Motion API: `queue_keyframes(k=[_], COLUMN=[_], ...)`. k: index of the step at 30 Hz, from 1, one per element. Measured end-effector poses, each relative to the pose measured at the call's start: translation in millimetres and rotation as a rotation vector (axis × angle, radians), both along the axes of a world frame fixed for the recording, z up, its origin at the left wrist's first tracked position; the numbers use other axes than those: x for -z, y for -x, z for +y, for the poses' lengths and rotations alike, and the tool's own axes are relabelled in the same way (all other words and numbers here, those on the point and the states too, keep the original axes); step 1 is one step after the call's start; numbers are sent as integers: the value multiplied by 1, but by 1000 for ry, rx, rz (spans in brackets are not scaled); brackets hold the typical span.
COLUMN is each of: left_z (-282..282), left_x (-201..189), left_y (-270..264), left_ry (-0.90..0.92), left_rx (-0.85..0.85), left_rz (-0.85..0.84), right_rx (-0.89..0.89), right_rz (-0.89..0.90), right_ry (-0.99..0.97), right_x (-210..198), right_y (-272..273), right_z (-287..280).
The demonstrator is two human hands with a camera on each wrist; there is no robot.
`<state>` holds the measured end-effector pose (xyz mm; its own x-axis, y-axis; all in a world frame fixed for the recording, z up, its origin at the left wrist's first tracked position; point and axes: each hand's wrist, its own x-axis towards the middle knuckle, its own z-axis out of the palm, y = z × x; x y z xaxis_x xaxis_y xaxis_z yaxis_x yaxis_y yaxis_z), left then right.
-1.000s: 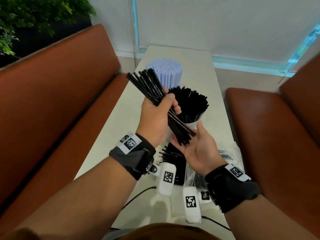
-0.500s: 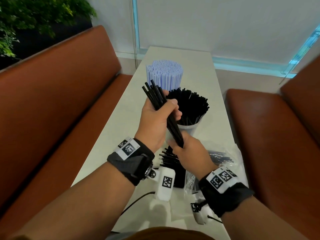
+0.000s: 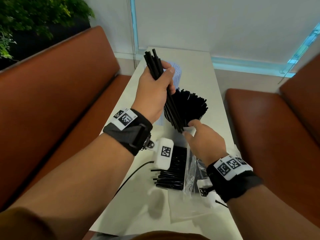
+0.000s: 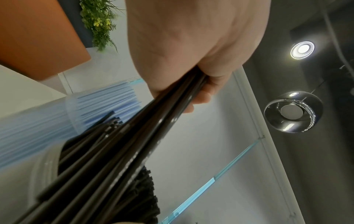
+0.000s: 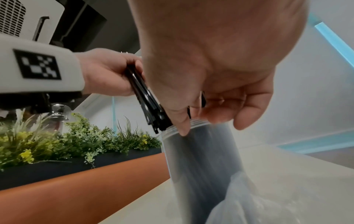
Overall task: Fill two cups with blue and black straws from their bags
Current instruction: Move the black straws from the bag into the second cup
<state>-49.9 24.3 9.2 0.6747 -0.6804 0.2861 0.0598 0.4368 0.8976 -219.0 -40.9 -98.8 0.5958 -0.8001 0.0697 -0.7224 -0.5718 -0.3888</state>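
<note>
My left hand grips a bundle of black straws, tilted with its lower ends at the near rim of a clear cup. That cup is full of black straws. My right hand is at the rim, thumb by the bundle's lower ends and fingers curled round the cup's top. In the left wrist view the bundle runs from my palm down to the cup. A cup of blue straws stands behind, partly hidden by my left hand.
A clear bag holding more black straws lies on the narrow white table near me, beside a black cable. Brown benches flank the table. A plant is behind the left bench.
My left hand lifted and carried the bundle toward the black-straw cup. My right hand let go of the bundle's lower ends and moved to the cup's rim.
</note>
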Motion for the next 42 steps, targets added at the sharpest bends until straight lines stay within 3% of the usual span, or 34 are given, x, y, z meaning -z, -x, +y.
queue_keyframes(k=[6,9,14,17,19,23,25,27,29,32,34,37,42], left_z=[-19,-21,-19,-16,-13,-10,-14,-16,-16,-16,-19,-25,-30], left_x=[-3,15,47,54,55,43,42,51,61,64,69,89,84], left_y=[-2,2,6,6,2,-3,0,6,8,10,14,15,1], left_ry=[72,-110,-465,-590,-598,-417,-408,-583,-714,-542,-568,-768,-644], left_rx=[-188,-178,-131,-32,1,-149,-143,-20,76,-90,-197,-130,-141], left_rz=[-37,-187,-587,-636,-609,-669,-886,-1239,-1439,-1385,-1381,-1481,-1427], right_rx=[-65,-74,-85,-83,-80,-75,-70,-48,-39,-46,-54,-76,-95], right_rz=[4,2,12,5,-1,2,-4,-18,-24,-24,-32,-37,-2], right_ry=[-47,-29,-13,-14,-16,-10,-6,-13,-31,-41,-35,8,48], right_x=[12,14,16,17,17,18,18,18,18,18,19,19,19], right_y=[-8,-7,-5,-6,-6,-7,-7,-8,-9,-9,-8,-6,-5], right_z=[-13,-14,-14,-13,-13,-14,-13,-12,-11,-12,-13,-11,-11])
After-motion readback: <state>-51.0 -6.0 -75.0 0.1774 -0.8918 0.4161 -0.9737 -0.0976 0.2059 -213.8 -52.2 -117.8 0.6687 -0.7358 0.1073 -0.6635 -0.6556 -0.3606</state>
